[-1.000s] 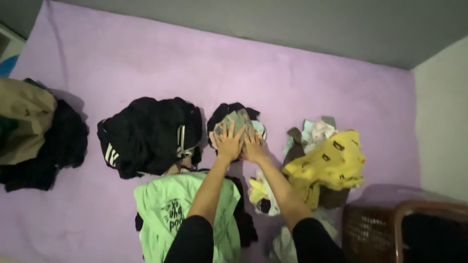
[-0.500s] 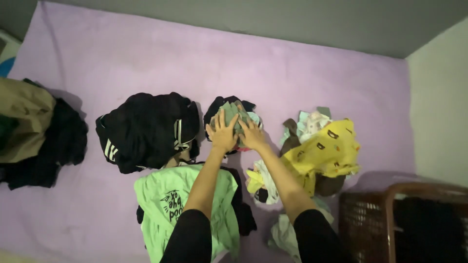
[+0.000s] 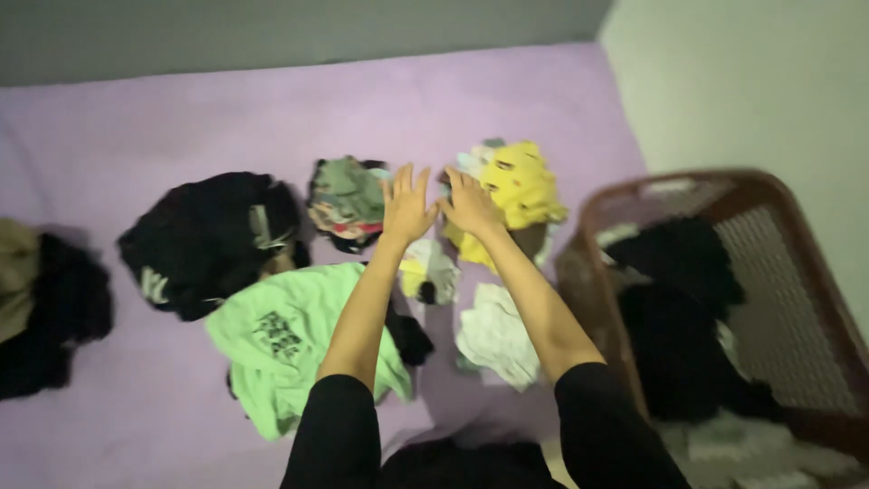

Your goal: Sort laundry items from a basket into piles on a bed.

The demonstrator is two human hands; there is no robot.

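The small folded stack of green-grey clothes [image 3: 346, 201] sits on the purple bed cover [image 3: 226, 118], just right of a large black heap with white stripes [image 3: 210, 240] and left of a yellow printed garment [image 3: 518, 186]. In the head view, the only one here, both hands are raised above the cover with fingers spread and palms down, gripping nothing. The left hand [image 3: 406, 206] hovers just beside the right edge of the folded stack, apart from it as far as the blurred frame lets one tell. The right hand [image 3: 471, 203] lies close by it, its fingertips at the left edge of the yellow garment; whether they touch the cloth cannot be told. Both forearms are bare, running down to black sleeves [image 3: 337, 435] at the bottom edge. Under the left forearm lies a light green shirt with a dark print [image 3: 276, 349], spread flat, with a bit of black cloth showing at its right side. Between the arms are a small pale yellow and white piece [image 3: 427, 270] and, nearer the body, a white crumpled garment [image 3: 496, 333]. At the right stands a brown plastic laundry basket [image 3: 769, 263] with mesh walls, holding dark clothes. At the far left edge is another dark pile with tan cloth [image 3: 36, 294] on top.
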